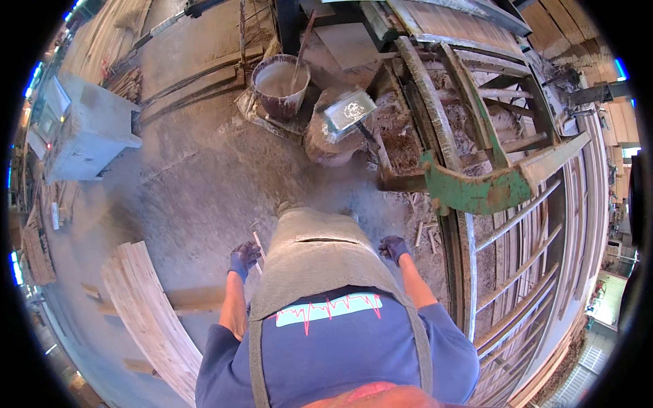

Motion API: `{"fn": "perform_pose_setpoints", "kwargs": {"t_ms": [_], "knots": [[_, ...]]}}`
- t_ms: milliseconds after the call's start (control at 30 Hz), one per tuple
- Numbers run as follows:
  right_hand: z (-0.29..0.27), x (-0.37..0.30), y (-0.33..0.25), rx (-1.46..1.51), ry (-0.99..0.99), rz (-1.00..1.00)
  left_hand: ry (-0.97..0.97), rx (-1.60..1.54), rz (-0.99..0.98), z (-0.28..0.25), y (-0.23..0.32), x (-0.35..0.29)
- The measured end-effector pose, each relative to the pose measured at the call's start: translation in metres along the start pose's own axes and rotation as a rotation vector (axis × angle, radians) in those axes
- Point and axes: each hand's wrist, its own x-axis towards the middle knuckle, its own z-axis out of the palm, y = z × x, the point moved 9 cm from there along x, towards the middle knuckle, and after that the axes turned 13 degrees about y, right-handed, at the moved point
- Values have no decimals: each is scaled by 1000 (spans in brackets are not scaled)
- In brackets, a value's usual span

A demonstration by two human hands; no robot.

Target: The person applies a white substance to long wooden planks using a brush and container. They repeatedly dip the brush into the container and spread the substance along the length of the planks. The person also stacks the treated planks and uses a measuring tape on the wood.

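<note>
My left hand, in a dark glove, hangs beside the grey apron with fingers loosely bent and apart. It seems to hold nothing; a thin wooden stick shows right beside its fingertips, apparently on the floor. On the apron's other side is my right hand, also gloved, fingers slightly curled and nothing visible in them. Small wood scraps litter the ground near it. Both arms hang low and apart from the machinery.
Ahead stands a bucket of pale liquid with a stick in it. Beside it, a whitish tray sits over a stump-like block. A metal frame with rollers and a green curved part line the right. Boards lie left, beyond them a grey cabinet.
</note>
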Motion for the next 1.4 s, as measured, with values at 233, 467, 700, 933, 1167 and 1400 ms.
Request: {"fn": "perform_pose_setpoints", "kwargs": {"t_ms": [233,467,700,933,1167,1400], "knots": [[97,-28,-70,-104,-83,-32,-20,-225,-103,-103,-48,72],[182,2,-87,-1213,-233,-968,95,-262,-237,-150,-53,74],[248,-12,-159,-1604,-259,-1190,136,-240,-66,-145,30,57],[329,32,-290,-1382,-380,-997,235,-454,-211,-174,22,119],[378,71,-380,-1168,-376,-790,254,-439,-234,-179,132,81],[461,45,-462,-1350,-416,-964,261,-503,-174,-193,133,92]]}}
